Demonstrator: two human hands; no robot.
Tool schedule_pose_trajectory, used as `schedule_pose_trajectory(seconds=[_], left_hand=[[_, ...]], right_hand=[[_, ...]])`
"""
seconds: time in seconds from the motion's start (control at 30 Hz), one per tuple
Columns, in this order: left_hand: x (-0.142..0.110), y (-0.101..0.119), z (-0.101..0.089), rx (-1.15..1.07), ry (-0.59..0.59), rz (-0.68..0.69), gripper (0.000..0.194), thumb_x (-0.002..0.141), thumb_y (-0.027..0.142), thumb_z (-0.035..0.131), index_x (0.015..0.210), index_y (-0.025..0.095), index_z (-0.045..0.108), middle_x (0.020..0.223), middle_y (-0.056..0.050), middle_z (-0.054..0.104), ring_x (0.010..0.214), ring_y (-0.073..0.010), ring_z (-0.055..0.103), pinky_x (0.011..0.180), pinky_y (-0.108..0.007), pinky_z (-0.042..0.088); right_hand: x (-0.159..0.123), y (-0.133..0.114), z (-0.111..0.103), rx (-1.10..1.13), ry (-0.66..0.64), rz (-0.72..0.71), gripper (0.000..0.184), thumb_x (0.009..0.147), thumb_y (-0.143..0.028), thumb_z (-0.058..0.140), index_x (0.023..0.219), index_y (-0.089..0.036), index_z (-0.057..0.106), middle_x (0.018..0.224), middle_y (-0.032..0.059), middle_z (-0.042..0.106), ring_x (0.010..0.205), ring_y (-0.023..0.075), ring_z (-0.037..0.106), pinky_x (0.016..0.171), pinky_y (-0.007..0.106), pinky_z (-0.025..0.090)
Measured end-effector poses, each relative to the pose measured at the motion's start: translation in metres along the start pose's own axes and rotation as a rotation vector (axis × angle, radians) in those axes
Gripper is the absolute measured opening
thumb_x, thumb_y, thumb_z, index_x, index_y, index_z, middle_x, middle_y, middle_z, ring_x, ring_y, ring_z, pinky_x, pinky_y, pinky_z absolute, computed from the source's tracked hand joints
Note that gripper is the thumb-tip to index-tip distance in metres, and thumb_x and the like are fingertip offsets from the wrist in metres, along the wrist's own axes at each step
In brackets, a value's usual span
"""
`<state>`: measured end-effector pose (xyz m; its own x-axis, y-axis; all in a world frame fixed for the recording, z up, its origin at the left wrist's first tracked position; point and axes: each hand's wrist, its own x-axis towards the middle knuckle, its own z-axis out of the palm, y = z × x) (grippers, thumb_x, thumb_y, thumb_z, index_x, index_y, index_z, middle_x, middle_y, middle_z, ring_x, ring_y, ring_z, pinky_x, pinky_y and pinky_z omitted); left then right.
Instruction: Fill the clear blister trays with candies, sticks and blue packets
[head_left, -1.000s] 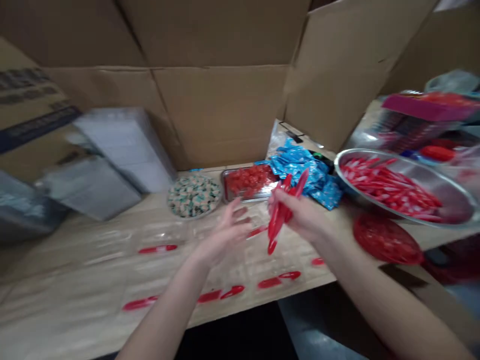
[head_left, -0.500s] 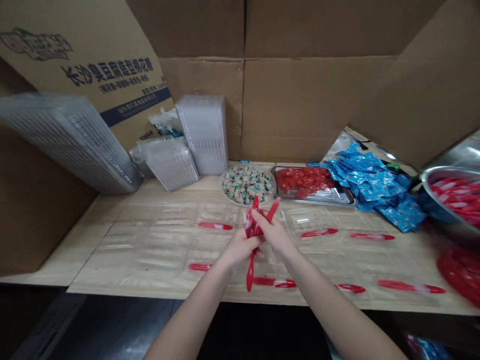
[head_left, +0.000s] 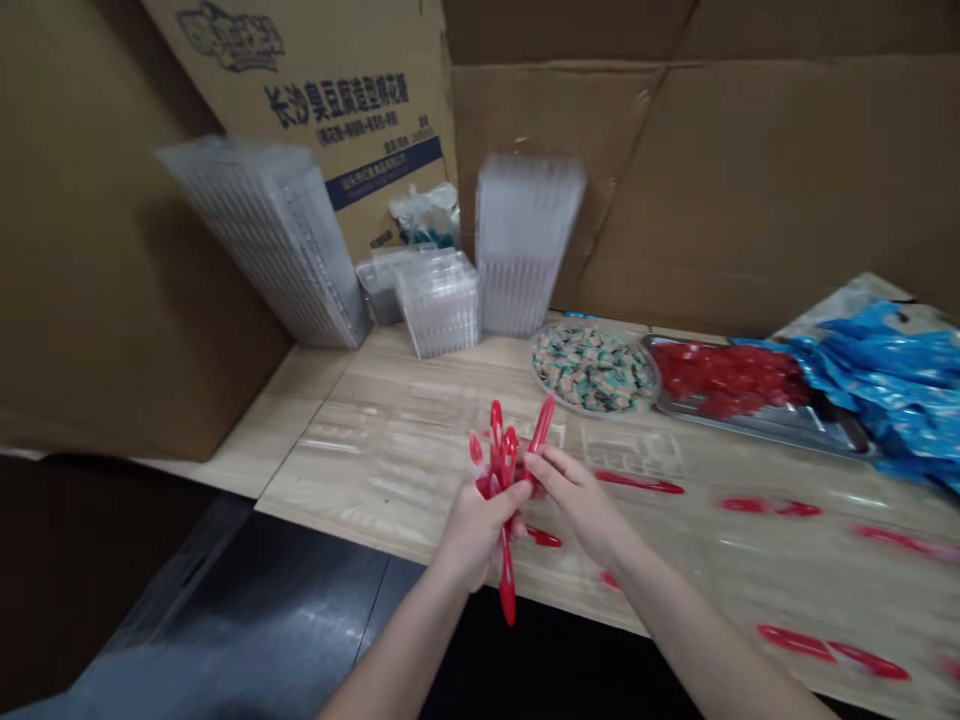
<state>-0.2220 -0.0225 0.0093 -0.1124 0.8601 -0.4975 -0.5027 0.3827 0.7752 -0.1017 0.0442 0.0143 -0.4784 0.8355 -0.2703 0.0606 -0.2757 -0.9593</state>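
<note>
My left hand (head_left: 478, 525) is closed round a bunch of slim red plastic sticks (head_left: 496, 432) with rounded ends, fanning upward. One of them points down below the fist. My right hand (head_left: 574, 490) touches the bunch from the right, its thumb and fingers pinching a single red stick (head_left: 541, 425) that tilts up. Their exact kind I cannot make out. Beneath and around the hands are clear plastic trays (head_left: 637, 452) in rows. Single red sticks lie on the trays, one just right of my right fingertips (head_left: 641, 483) and another (head_left: 544, 537) partly behind my hands.
Stacks of clear trays (head_left: 525, 240) stand against cardboard at the back. A round dish of small green-and-pink packets (head_left: 592, 368), a metal tray (head_left: 780, 425) with red packets (head_left: 727, 375) and blue sachets (head_left: 892, 370) line the back right. A large carton (head_left: 97, 250) stands left.
The view has swung left, so the table's things sit farther right and the metal bowl is out of frame. The sticks in my left hand are more fanned out; my right hand still pinches one.
</note>
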Motion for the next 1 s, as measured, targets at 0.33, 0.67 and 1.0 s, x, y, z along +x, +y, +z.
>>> schedule_pose_trajectory(seconds=[0.33,0.67,1.0], left_hand=[[-0.02,0.037,-0.125,-0.233,0.367,0.147,0.043,0.064,0.035,0.075,0.098,0.016,0.057,0.064,0.005,0.053,0.043,-0.0014,0.046,0.041,-0.013,0.037],[-0.026,0.036,-0.124,-0.264,0.205,-0.022,0.039,0.074,0.033,0.068,0.108,0.017,0.06,0.08,-0.003,0.063,0.052,-0.0059,0.059,0.043,-0.013,0.045],[-0.05,0.027,-0.179,0.054,0.492,0.129,0.042,0.073,0.04,0.066,0.106,0.015,0.058,0.076,-0.003,0.065,0.045,-0.0068,0.058,0.039,-0.013,0.041]], right_hand=[[0.106,0.008,0.074,-1.345,-0.131,-0.438,0.032,0.091,-0.032,0.038,0.099,-0.019,0.066,0.094,0.0121,0.062,0.091,0.0242,0.055,0.077,0.034,0.039],[0.078,0.013,0.106,-0.823,-0.105,-0.435,0.027,0.089,-0.034,0.043,0.1,-0.02,0.063,0.099,0.0094,0.061,0.096,0.0228,0.054,0.082,0.036,0.04],[0.045,0.004,0.112,-0.078,-0.188,0.004,0.025,0.072,-0.036,0.065,0.086,-0.017,0.058,0.071,0.0008,0.063,0.066,0.0141,0.061,0.059,0.027,0.046]])
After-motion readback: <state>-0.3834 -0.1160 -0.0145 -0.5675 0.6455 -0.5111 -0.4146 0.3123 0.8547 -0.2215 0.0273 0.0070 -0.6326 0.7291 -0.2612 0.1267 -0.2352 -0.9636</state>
